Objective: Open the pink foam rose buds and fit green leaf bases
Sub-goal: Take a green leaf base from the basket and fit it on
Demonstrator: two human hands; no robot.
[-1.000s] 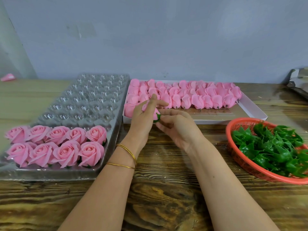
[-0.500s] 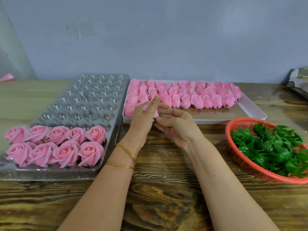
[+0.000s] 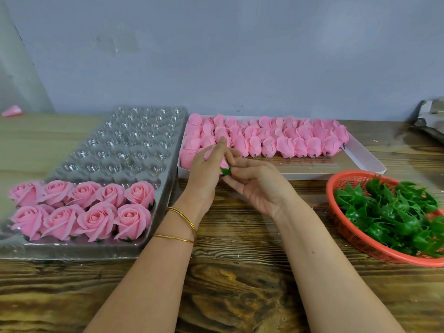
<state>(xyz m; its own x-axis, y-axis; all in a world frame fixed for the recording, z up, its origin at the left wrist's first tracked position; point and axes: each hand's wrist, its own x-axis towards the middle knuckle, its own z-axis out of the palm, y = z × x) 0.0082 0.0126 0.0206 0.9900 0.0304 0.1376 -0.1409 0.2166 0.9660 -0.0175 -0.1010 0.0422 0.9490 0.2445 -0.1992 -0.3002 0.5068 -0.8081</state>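
The left hand [image 3: 204,169] was curled round a pink bud [image 3: 209,151], keeping it steady. The right hand [image 3: 254,186] met it, thumb and fingers pinching a green leaf base [image 3: 225,171] against the bud's underside, probably to seat it. Both worked just in front of the white box [image 3: 360,159] of unopened buds [image 3: 286,145]. The red basket [image 3: 336,212] of leaf bases [image 3: 389,212] sat to the right, and the clear tray [image 3: 134,145] of finished roses [image 3: 96,207] to the left, each near the hand that would use it.

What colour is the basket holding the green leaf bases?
Orange-red: the basket is plastic mesh of that colour throughout. The head view, the only one, shows it clearly.
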